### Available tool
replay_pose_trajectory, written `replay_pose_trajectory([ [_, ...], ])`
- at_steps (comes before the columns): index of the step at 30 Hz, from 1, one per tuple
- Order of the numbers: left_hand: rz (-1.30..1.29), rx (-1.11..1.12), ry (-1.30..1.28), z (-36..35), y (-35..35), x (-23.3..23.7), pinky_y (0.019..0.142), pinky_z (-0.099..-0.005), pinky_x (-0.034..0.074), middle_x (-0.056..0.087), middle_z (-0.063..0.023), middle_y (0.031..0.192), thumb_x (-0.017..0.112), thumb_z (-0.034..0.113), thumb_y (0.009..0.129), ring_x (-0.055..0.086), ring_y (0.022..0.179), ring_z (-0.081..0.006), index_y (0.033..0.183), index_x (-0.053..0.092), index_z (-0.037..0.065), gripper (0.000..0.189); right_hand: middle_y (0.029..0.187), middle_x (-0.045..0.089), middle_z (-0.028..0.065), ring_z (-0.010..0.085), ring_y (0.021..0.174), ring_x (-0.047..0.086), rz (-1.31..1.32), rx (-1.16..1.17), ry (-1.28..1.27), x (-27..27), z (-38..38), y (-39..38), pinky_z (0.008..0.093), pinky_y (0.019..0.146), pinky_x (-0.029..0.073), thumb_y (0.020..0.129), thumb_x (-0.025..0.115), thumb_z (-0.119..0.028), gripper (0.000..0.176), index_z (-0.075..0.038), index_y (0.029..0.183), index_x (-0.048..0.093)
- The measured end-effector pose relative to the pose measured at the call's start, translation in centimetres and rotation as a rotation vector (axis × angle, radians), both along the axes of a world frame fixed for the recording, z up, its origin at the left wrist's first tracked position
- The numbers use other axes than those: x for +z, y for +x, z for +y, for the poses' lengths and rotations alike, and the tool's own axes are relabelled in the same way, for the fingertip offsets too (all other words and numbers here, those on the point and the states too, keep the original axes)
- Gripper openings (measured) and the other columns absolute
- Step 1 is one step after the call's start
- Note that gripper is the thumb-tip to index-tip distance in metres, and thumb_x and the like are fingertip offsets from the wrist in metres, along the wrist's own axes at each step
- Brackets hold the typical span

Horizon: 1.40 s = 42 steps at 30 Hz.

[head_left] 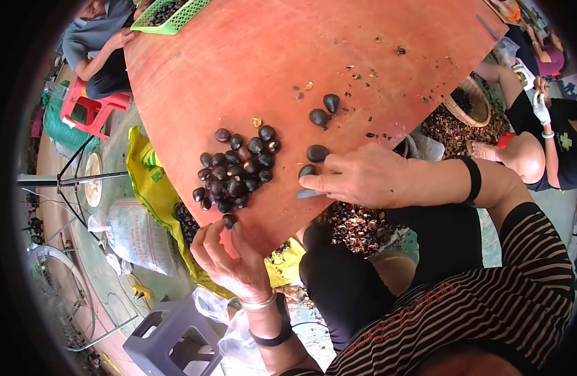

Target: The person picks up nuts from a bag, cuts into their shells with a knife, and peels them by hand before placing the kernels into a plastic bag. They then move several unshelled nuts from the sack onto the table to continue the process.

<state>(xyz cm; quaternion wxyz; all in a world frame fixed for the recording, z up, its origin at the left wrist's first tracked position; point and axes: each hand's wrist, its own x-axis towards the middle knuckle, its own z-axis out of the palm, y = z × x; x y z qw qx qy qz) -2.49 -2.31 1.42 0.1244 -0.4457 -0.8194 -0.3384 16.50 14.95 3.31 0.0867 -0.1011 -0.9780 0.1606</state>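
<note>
My left hand is closed, its fingertips pinching a dark brown nut at the lower edge of a cluster of nuts. My right hand is closed around a small knife, of which only a short grey blade shows beneath the fingers; its handle is hidden. One dark nut touches or nearly touches the right fingertips, and another nut lies just above them. Farther up the reddish board sit two more dark nuts.
Shell scraps dot the board's right side. A green basket of dark pieces stands at its far left corner, near a seated person. Shells are heaped below the board's edge. A grey stool is at lower left; another person sits at right.
</note>
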Motion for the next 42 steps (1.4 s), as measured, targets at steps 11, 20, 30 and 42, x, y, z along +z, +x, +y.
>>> replay_pose_trajectory([
  [11,-0.194,-0.093,0.009,-0.3,1.4,-1.4,0.054,-0.0250,0.045,0.057,-0.0077,0.090,0.067,0.002,0.081,0.053,0.062,-0.0131,0.098,0.057,0.002,0.020,0.087,0.057,0.0040,0.0236,0.062,0.061,-0.090,-0.134,0.176,-0.4,2.6,-0.1,0.0343,0.049,0.053,0.083,0.062,-0.025,0.052,-0.024,0.133,0.047],
  [20,-1.434,-0.290,0.310,0.7,4.0,0.1,0.078,-0.0225,0.046,0.056,-0.0050,0.099,0.057,-0.012,0.083,0.057,0.091,-0.0109,0.110,0.057,0.000,0.029,0.094,0.058,0.0052,0.0257,0.068,0.062,0.006,-0.163,0.051,-0.4,1.9,0.6,0.0354,0.052,0.052,0.081,0.064,-0.026,0.056,-0.021,0.134,0.046],
  [30,-0.503,-0.309,0.053,2.1,3.8,-1.5,0.071,-0.0333,0.051,0.062,-0.0152,0.089,0.068,-0.006,0.073,0.063,0.080,-0.0275,0.099,0.064,0.000,0.027,0.088,0.058,0.0060,0.0237,0.068,0.061,0.028,-0.029,-0.138,-0.8,-0.7,0.2,0.0333,0.056,0.052,0.079,0.066,-0.021,0.050,-0.015,0.127,0.054],
  [42,-0.364,-0.331,0.069,2.4,3.7,-2.1,0.069,-0.0345,0.051,0.060,-0.0145,0.089,0.069,-0.005,0.074,0.062,0.079,-0.0283,0.098,0.063,0.001,0.026,0.092,0.059,0.0070,0.0247,0.070,0.063,0.034,0.002,-0.138,-1.0,-1.0,-0.2,0.0333,0.051,0.052,0.082,0.064,-0.020,0.043,-0.012,0.123,0.054],
])
